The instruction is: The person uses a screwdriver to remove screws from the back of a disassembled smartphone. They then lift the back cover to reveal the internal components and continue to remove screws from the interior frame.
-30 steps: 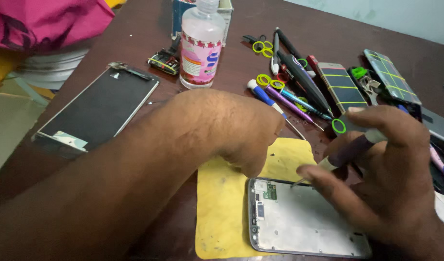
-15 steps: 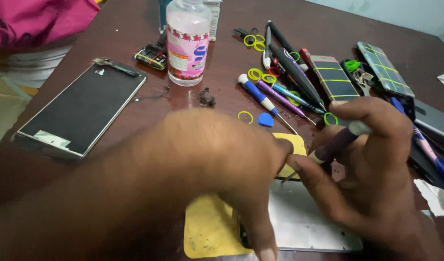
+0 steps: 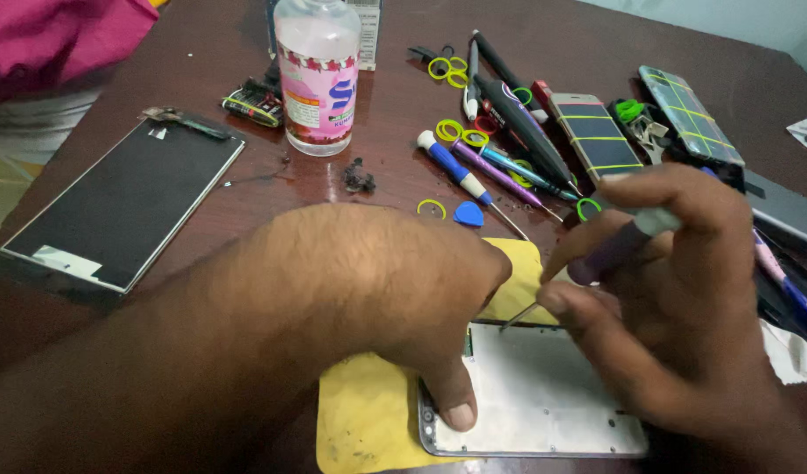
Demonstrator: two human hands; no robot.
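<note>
A white phone frame (image 3: pixel 544 399) lies on a yellow mat (image 3: pixel 368 421) at the near edge of a dark brown table (image 3: pixel 351 219). My left hand (image 3: pixel 377 298) presses down on the frame's left end, thumb on its lower left corner. In my right hand (image 3: pixel 676 298) is a purple-handled screwdriver (image 3: pixel 610 254), tilted, with its metal tip touching the frame's top edge near the middle.
A detached black phone screen (image 3: pixel 122 206) lies at left. A clear bottle with a pink label (image 3: pixel 316 75) stands at the back. Several screwdrivers (image 3: pixel 474 175), yellow rings, a blue pick (image 3: pixel 468 213) and two banded phones (image 3: pixel 597 136) are scattered at back right. A small circuit board (image 3: pixel 254 101) lies beside the bottle.
My left hand has shifted down onto the frame's left end, thumb now planted on its corner. The screwdriver tip stays at the frame's top edge. The view has tilted slightly.
</note>
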